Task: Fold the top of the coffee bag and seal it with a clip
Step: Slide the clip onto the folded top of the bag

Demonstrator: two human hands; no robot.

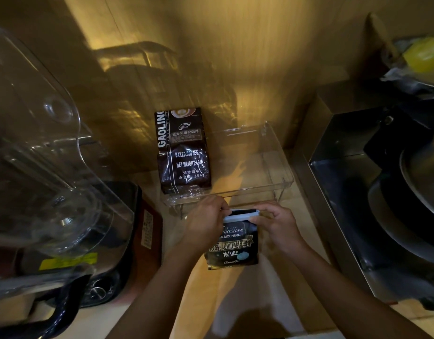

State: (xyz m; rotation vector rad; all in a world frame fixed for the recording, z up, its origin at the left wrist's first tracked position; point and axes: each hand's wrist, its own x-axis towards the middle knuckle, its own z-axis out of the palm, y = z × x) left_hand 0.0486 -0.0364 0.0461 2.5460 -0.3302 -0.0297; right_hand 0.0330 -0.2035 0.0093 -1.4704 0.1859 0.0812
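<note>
Coffee bag: the small dark coffee bag (232,245) stands on the wooden counter (267,297), lower centre of the frame, between my two hands.
Top of bag: it looks already folded down; a pale strip lies across it, which I judge is the clip (241,215).
Left hand: my left hand (206,222) is closed on the left end of the folded top, fingers pinching there.
Right hand: my right hand (276,222) is closed on the right end of the clip and the fold.
Progress: folding seems done; the clip seems on, but I cannot tell if it is fully shut.
Left to do: press the clip closed and let go.
Behind: a second, larger coffee bag (184,152) stands in a clear tray (279,172), centre of the frame.
</note>
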